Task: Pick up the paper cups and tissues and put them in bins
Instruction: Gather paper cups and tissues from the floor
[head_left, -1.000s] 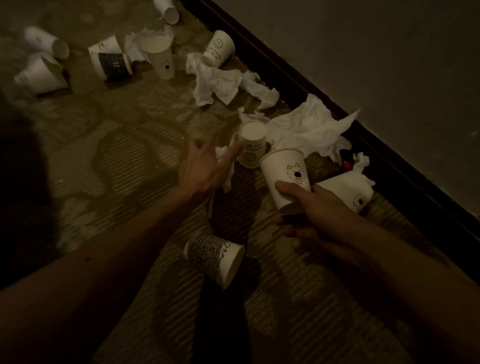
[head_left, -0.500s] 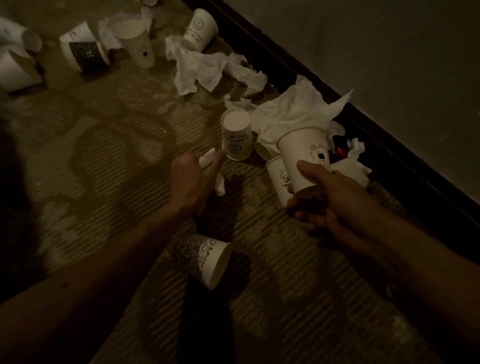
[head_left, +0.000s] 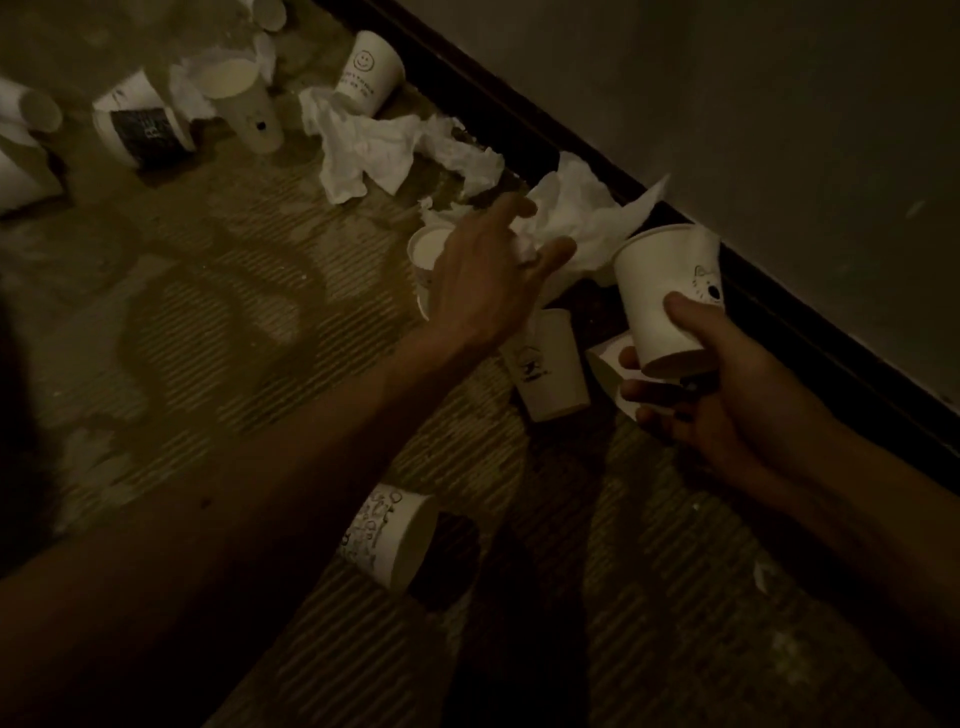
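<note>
Just now, in the head view, the left hand (head_left: 488, 275) has risen from the carpet (head_left: 234, 322) and reached over the upright cup (head_left: 428, 249) to the large crumpled tissue (head_left: 592, 218) by the skirting board (head_left: 519, 130); its fingers are spread, and a white scrap (head_left: 522, 248) shows beside the thumb, though I cannot tell whether it is gripped; the right hand (head_left: 727, 395) still curls round the bear-print paper cup (head_left: 665, 291), held off the floor; tissues look next, with many cups left and no bin in sight.

Left hand (head_left: 488, 280) is stretched forward, fingers spread; right hand (head_left: 727, 395) has its grip curled round a paper cup (head_left: 660, 291).
</note>
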